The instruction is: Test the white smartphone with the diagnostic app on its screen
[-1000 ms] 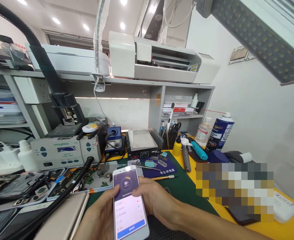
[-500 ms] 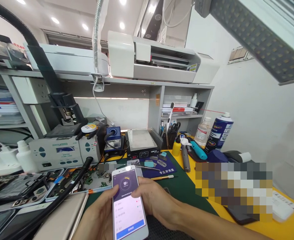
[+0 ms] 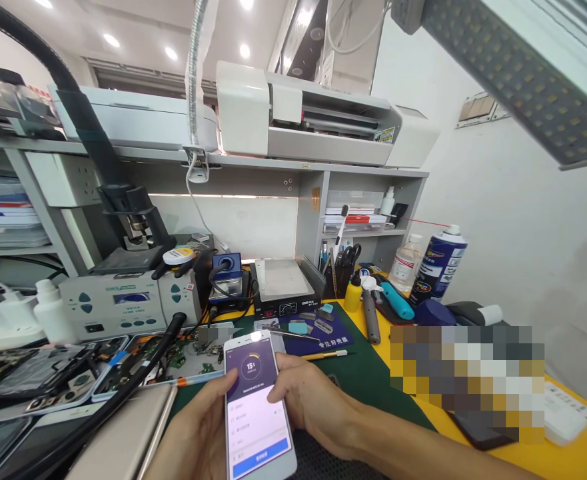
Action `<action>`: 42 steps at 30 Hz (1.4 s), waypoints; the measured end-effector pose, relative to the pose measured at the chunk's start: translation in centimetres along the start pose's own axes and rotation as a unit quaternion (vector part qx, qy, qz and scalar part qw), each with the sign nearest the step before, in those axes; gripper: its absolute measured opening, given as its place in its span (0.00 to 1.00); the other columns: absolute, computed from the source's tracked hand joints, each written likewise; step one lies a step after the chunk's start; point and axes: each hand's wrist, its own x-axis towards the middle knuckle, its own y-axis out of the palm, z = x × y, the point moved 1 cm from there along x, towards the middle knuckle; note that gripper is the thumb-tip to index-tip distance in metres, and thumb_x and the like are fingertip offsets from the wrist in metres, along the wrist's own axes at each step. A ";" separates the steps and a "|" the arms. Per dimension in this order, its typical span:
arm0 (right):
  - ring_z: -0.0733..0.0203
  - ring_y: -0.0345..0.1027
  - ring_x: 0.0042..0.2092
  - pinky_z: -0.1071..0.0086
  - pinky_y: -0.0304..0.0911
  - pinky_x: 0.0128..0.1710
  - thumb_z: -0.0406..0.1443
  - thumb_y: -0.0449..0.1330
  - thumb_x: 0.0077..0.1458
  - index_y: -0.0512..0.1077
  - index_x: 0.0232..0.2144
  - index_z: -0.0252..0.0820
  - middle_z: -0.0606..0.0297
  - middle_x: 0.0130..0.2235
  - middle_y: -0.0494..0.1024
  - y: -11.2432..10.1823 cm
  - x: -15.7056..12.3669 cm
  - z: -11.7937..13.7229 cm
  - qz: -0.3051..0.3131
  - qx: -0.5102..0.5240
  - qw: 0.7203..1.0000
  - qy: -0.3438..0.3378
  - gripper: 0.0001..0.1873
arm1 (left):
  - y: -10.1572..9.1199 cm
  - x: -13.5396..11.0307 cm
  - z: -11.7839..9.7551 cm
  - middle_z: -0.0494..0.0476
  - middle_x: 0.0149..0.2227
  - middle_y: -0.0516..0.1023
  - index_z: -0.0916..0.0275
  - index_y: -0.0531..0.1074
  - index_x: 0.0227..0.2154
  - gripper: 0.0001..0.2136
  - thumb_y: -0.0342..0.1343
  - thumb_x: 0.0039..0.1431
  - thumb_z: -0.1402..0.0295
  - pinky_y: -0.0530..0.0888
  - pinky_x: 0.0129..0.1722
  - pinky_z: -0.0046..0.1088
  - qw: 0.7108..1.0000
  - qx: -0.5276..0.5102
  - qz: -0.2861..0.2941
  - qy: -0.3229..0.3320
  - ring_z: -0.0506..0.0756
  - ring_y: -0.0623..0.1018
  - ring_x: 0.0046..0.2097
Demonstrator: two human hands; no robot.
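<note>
A white smartphone (image 3: 257, 410) with a lit purple-and-white screen is held low in the middle of the view. My left hand (image 3: 193, 433) wraps around its left edge, thumb resting on the screen's side. My right hand (image 3: 313, 403) holds the right edge with curled fingers, its thumb lying over the screen near the upper right. Both hands hover above a dark green mat (image 3: 368, 380).
Opened phones and loose boards (image 3: 53, 383) lie at left beside a grey soldering station (image 3: 113, 303). Behind the phone stand a black hot plate (image 3: 286, 287), a tool cup (image 3: 346, 267), a blue spray can (image 3: 438, 263) and bottles. A black hose (image 3: 138, 377) crosses the left foreground.
My right thumb has slid slightly down the screen. The phone and both hands otherwise stay in place.
</note>
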 end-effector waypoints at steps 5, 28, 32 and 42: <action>0.64 0.63 0.25 0.68 0.56 0.33 0.34 0.56 0.34 0.74 0.41 0.42 0.69 0.26 0.74 0.0 0.0 -0.1 0.001 0.002 1.000 0.001 0.26 | 0.1 0.0 0.0 0.61 0.36 0.85 0.67 0.60 0.62 0.27 0.53 0.62 0.63 0.78 0.22 0.44 1.000 0.000 -0.012 -0.004 0.65 0.81 0.29; 0.64 0.62 0.27 0.68 0.56 0.34 0.35 0.56 0.33 0.72 0.39 0.42 0.69 0.26 0.73 0.3 -0.2 0.4 -0.007 -0.008 1.000 0.010 0.24 | 0.2 -0.2 0.2 0.66 0.42 0.85 0.68 0.62 0.61 0.26 0.54 0.62 0.62 0.78 0.23 0.45 0.999 0.033 -0.019 0.014 0.74 0.83 0.44; 0.64 0.63 0.26 0.68 0.57 0.34 0.35 0.56 0.34 0.72 0.40 0.41 0.68 0.27 0.74 0.2 -0.1 0.3 -0.008 -0.011 1.000 0.011 0.25 | -0.1 0.0 0.2 0.65 0.41 0.85 0.67 0.60 0.62 0.28 0.54 0.62 0.61 0.78 0.24 0.46 1.000 0.025 -0.002 0.011 0.70 0.83 0.35; 0.64 0.62 0.25 0.68 0.57 0.34 0.33 0.56 0.35 0.72 0.39 0.41 0.69 0.28 0.74 0.2 -0.3 0.5 0.010 -0.008 1.000 0.000 0.23 | 0.5 -0.5 -0.9 0.66 0.38 0.85 0.69 0.60 0.62 0.27 0.53 0.62 0.64 0.79 0.26 0.48 1.000 0.026 0.004 -0.017 0.68 0.82 0.32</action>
